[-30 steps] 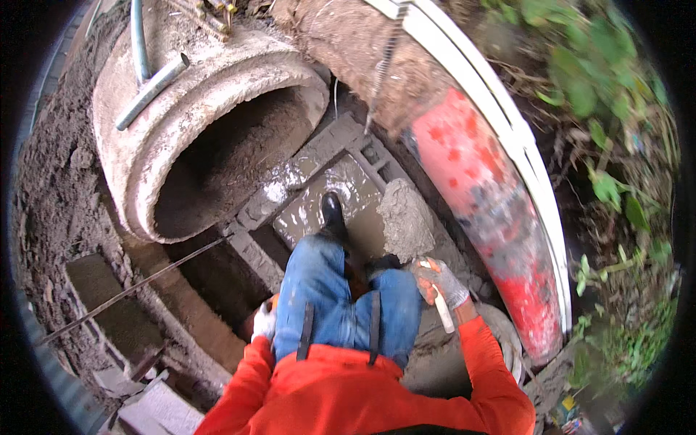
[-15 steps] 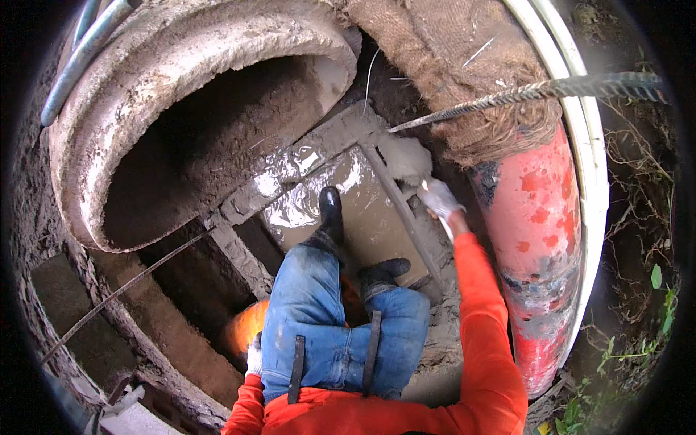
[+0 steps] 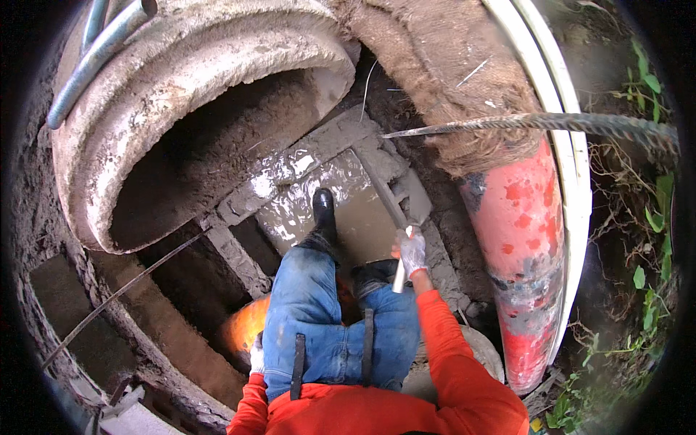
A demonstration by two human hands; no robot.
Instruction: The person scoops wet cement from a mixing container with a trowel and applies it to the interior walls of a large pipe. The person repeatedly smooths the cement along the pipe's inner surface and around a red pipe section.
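Note:
My right hand (image 3: 411, 251), in a pale glove, is closed around the white handle (image 3: 399, 279) of a trowel. The trowel's grey blade (image 3: 415, 197) points away from me over the right-hand row of mud-coated bricks (image 3: 438, 250). My left hand (image 3: 257, 355), also gloved, is low beside my left thigh, close to a rounded orange object (image 3: 246, 326). Its fingers are mostly hidden. Between the brick rows, my black boot (image 3: 323, 206) stands in a pool of muddy water (image 3: 351, 217).
A large broken concrete pipe (image 3: 196, 94) fills the far left. Along the right runs a red pipe (image 3: 518, 239), partly wrapped in burlap (image 3: 449, 80), beside white tubing (image 3: 576, 188). A steel bar (image 3: 536, 123) crosses at upper right. A round-rimmed container (image 3: 482, 348) is by my right elbow.
My right hand and the trowel have come nearer to me and left, away from the grey mortar at the far right corner. The left hand has barely moved.

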